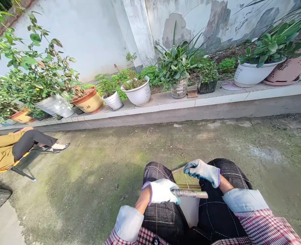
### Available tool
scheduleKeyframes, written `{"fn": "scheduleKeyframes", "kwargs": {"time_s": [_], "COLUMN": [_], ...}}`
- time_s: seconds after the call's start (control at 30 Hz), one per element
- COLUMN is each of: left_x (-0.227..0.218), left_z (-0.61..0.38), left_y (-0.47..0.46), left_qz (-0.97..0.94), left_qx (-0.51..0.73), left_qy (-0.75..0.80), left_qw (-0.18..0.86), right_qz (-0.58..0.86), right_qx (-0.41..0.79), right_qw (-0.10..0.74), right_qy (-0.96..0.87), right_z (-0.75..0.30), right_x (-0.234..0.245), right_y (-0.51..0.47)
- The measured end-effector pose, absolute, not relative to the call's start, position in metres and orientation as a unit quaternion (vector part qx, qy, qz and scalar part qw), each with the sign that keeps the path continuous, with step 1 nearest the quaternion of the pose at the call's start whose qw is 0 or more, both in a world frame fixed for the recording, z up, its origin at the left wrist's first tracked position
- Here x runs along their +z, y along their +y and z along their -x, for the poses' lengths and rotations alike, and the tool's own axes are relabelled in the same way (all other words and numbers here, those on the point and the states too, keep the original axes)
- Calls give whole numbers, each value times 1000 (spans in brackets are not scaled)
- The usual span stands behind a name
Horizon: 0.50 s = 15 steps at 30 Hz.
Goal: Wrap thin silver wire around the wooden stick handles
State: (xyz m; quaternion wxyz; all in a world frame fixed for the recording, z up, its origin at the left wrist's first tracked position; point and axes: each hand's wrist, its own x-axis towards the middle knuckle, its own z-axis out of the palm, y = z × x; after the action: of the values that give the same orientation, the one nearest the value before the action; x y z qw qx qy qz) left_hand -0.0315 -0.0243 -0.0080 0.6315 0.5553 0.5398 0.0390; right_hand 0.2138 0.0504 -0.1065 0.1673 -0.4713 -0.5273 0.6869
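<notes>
I sit with both knees in checked trousers, gloved hands between them. My left hand (pixel 162 191), in a white glove, is closed round the wrapped handle of a tool (pixel 191 194) that points to the right. My right hand (pixel 202 172), in a grey-blue glove, is closed over the end of a thin strip (pixel 177 169), perhaps bamboo. A flat yellowish strip (pixel 189 186) lies across between my knees, just above the tool handle. The tool's working end is hidden.
A mossy concrete yard (pixel 109 160) spreads in front. A raised ledge (pixel 181 102) along the wall holds several potted plants, such as a white pot (pixel 139 92). At the left another person's legs (pixel 30 141) rest on a low chair.
</notes>
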Motion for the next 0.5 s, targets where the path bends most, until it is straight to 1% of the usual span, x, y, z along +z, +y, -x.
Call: {"fn": "scheduleKeyframes", "kwargs": {"time_s": [0.07, 0.2, 0.3, 0.37, 0.43, 0.5], "left_x": [-14, -18, -14, -10, -8, -7], "left_z": [28, 28, 35, 39, 41, 41], "left_y": [-24, -17, -10, -7, -7, -10], "left_qz": [-558, -568, -548, -509, -478, -479], "left_qx": [32, 33, 88, 155, 206, 192], "left_qy": [570, 619, 658, 655, 601, 535], "left_qw": [602, 541, 508, 536, 606, 669], "right_qz": [469, 456, 453, 452, 454, 452], "right_qx": [689, 696, 702, 705, 704, 700], "right_qw": [164, 195, 205, 208, 217, 226], "right_qy": [-528, -520, -510, -505, -502, -504], "right_z": [-213, -216, -218, -217, -216, -215], "right_x": [-107, -100, -96, -95, -96, -97], "right_y": [49, 47, 46, 46, 47, 49]}}
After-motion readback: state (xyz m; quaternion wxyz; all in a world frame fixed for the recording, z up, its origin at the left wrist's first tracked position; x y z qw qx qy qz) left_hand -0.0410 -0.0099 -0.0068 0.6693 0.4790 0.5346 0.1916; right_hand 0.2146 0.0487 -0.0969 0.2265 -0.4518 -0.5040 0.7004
